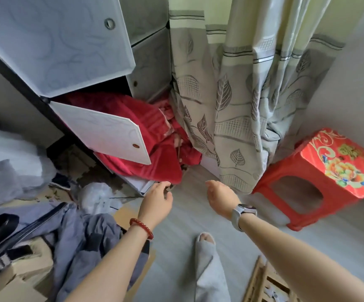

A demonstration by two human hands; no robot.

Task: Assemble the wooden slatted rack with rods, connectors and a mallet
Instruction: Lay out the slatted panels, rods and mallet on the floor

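A piece of the wooden slatted rack [263,284] lies on the floor at the bottom right edge, partly behind my right forearm. My left hand [158,196], with a red bead bracelet on its wrist, reaches toward the floor in front of the cabinet; its fingers are loosely curled and hold nothing that I can see. My right hand [219,196], with a watch on its wrist, is stretched forward beside it, fingers relaxed and empty. No rods, connectors or mallet are in view.
A white panel cabinet [102,136] stands at the left with a door hanging open and red cloth [155,149] spilling out. A leaf-patterned curtain [231,105] hangs behind. A red plastic stool [320,179] stands at right. Clothes and cardboard [35,258] pile at left. My slippered foot [206,245] is below.
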